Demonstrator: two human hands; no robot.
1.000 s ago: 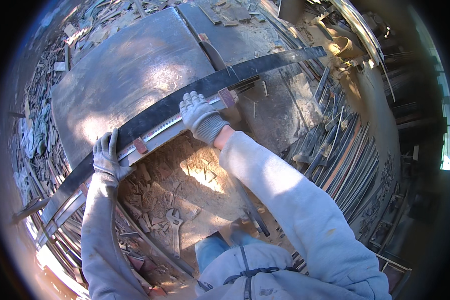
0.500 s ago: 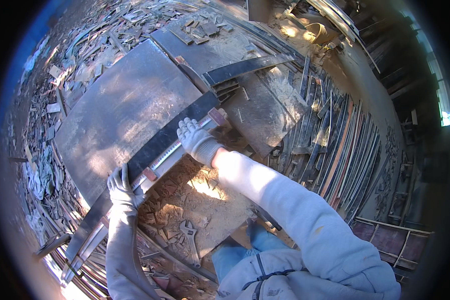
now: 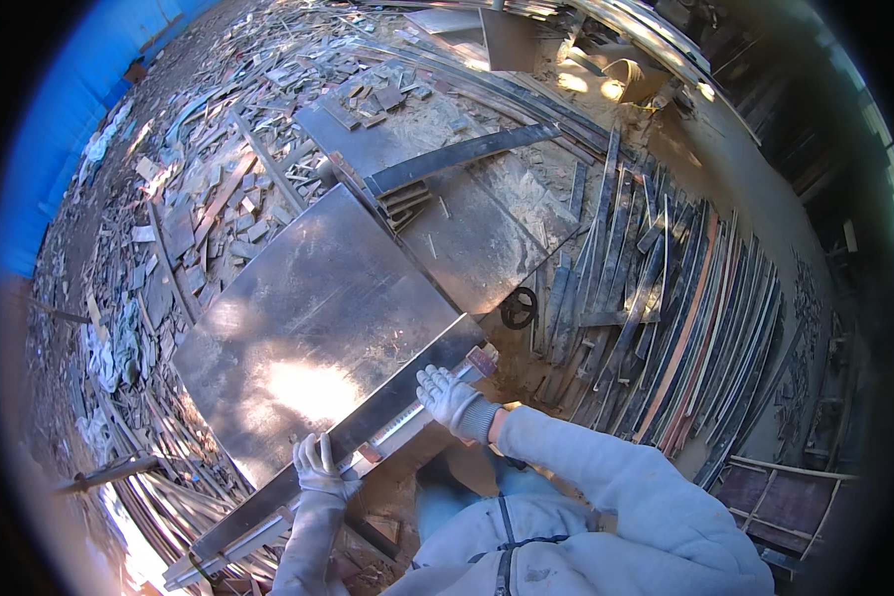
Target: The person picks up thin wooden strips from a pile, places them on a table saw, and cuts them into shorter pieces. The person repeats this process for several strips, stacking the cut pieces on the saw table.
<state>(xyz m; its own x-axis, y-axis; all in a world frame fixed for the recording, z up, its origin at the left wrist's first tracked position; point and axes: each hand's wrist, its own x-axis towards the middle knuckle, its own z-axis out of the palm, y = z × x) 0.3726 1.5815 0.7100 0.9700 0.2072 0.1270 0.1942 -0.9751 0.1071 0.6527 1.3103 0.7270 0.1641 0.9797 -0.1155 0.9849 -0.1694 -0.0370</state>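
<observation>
A long dark strip of board (image 3: 387,392) lies along the near edge of a large flat metal-looking plate (image 3: 298,298). My gloved left hand (image 3: 323,472) rests on the strip toward its lower left, fingers stretched over it. Further up and to the right, my gloved right hand (image 3: 452,397) lies with its fingers on the strip; its palm side is hidden. Beside the strip runs a pale rail with a ruler scale (image 3: 399,421). A small reddish block (image 3: 370,453) sits on the rail between my hands, and another block (image 3: 483,358) sits near its far end.
Beyond the plate stands a second dusty surface (image 3: 487,223) with a curved dark strip (image 3: 462,159) and short pieces on it. Long strips (image 3: 700,328) are piled at the right. Scrap offcuts (image 3: 228,189) cover the far left ground. A dark handwheel (image 3: 518,308) shows below the second surface.
The plate, strip and rail have shifted toward me, with both hands still on the strip. My view has also moved. The adjustable wrench seen earlier is out of sight, and the handwheel now shows.
</observation>
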